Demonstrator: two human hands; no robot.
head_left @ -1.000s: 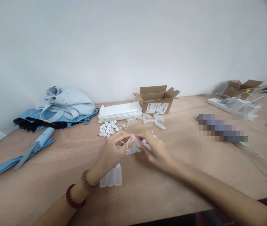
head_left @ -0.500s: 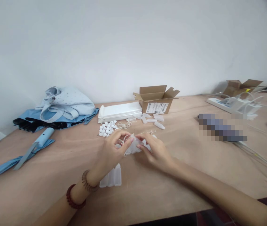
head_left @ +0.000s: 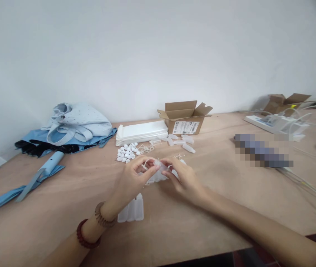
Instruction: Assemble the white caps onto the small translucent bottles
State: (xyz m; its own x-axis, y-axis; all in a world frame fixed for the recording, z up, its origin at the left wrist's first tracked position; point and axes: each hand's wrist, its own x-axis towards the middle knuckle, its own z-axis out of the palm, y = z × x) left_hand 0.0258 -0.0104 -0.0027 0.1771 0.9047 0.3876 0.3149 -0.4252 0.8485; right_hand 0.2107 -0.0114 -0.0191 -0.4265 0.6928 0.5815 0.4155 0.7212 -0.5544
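My left hand point(head_left: 134, 180) and my right hand point(head_left: 184, 178) meet over the wooden table point(head_left: 202, 207), both pinched on a small translucent plastic bottle point(head_left: 159, 171) with a thin white string looped at its top. Under the hands lie a few more such bottles. A row of finished translucent bottles point(head_left: 132, 211) lies near my left wrist. Farther back sit a heap of small white caps point(head_left: 127, 152), a tangle of white strings point(head_left: 147, 148) and loose bottles point(head_left: 181, 141).
A flat stack of white bags point(head_left: 141, 131) and an open cardboard box point(head_left: 186, 116) stand at the back. A blue umbrella point(head_left: 41, 167) and pale blue bag point(head_left: 77, 122) lie left. A power strip point(head_left: 275, 124), cables and a second box point(head_left: 284, 102) are right.
The fingers of both hands have shifted slightly on the bottle and string; the left thumb and forefinger now pinch nearer the bottle's top. Nothing else moved.
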